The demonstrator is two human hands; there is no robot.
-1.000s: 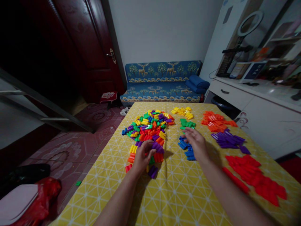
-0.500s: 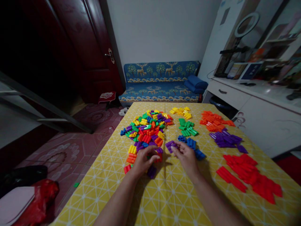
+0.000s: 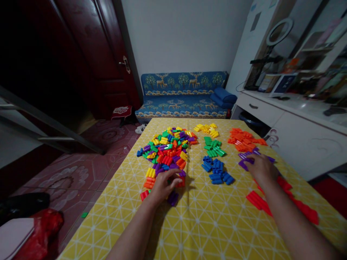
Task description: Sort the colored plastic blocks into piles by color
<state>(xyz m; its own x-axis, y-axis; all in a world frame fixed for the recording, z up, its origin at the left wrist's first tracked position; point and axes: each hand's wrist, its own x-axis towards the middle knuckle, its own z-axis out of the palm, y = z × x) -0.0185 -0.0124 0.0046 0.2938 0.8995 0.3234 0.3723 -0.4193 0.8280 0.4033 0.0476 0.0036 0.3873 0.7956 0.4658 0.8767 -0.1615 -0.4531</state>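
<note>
My left hand (image 3: 166, 183) hovers at the near edge of a mixed-colour heap of plastic pieces (image 3: 168, 150), its fingers curved and apart with nothing between them. A purple piece (image 3: 172, 198) lies just below it. At the right, my right hand (image 3: 260, 167) is over the purple pile (image 3: 244, 156), its fingertips on a purple piece at the pile's left side. Orange pieces (image 3: 242, 139) lie beyond that pile and red pieces (image 3: 257, 202) nearer, partly under my right forearm. Blue (image 3: 217, 169), green (image 3: 214, 147) and yellow (image 3: 206, 129) piles stand in the middle.
A yellow patterned cloth (image 3: 189, 224) covers the table. Beyond it is a blue sofa (image 3: 184, 94). At the right stands a white cabinet (image 3: 303, 130) with a ring light (image 3: 279, 32). A green piece (image 3: 84, 215) lies on the floor at the left.
My right hand has moved right from beside the blue pile to the purple pile, carrying the purple piece. My left hand has stayed by the heap. The view has shifted slightly.
</note>
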